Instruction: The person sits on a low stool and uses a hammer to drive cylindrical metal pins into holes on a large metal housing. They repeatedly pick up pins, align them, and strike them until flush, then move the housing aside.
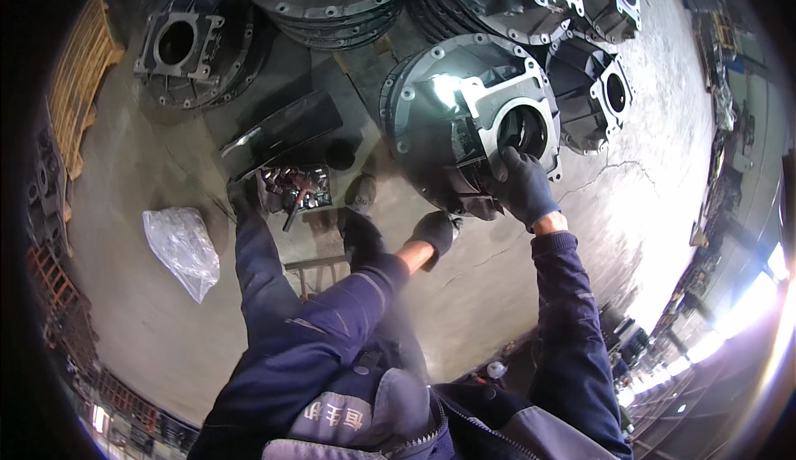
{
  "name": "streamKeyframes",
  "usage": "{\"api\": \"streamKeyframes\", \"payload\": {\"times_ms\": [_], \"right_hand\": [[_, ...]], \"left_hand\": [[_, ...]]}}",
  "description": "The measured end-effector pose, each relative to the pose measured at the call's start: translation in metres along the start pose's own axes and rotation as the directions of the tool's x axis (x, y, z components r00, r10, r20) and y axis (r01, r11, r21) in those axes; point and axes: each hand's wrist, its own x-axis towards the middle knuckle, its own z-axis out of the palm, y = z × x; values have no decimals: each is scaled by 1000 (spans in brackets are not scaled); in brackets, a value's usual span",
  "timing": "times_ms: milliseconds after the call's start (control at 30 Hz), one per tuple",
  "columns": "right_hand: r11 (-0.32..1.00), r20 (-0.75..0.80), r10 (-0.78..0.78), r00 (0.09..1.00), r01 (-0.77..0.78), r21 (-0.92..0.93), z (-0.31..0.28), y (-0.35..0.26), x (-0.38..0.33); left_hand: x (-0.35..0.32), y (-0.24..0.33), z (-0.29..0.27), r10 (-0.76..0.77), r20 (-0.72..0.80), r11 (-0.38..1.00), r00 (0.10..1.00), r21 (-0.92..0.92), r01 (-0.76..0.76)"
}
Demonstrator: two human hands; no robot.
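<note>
A grey cast metal housing [431,87], round with a flanged opening, stands in front of me on a stack of similar pieces. My right hand [528,188], in a dark glove, is closed over the near rim of that opening, its fingertips at the bore. Lower and to the left, my left hand [434,234], also gloved, is closed just off the housing's near side. A small shiny bit shows at its fingertips; its kind is too small to tell. A box of metal fasteners [278,195] with a reddish tool [303,188] on top lies by my feet.
More housings stand behind, at the far left [178,41] and the far right [589,87]. A dark open case [286,133] lies beyond the fastener box. A clear plastic bag [184,244] is on the floor to the left, near a wooden pallet [79,79].
</note>
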Motion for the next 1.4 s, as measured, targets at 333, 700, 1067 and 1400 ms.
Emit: {"api": "streamKeyframes", "payload": {"times_ms": [333, 700, 1067, 1400], "right_hand": [[987, -354, 41, 934, -93, -130, 7, -65, -16], [929, -493, 360, 792, -355, 109, 86, -167, -19], [830, 20, 397, 918, -368, 419, 156, -326, -30], [331, 112, 638, 762, -402, 854, 203, -240, -124]], "left_hand": [[-128, -107, -190, -247, -237, 765, 940, -643, 38], [-260, -227, -369, -344, -355, 875, 869, -458, 160], [-304, -236, -471, -356, -540, 931, 762, -272, 242], [-247, -97, -418, 18, -288, 1000, 957, 30, -10]]}}
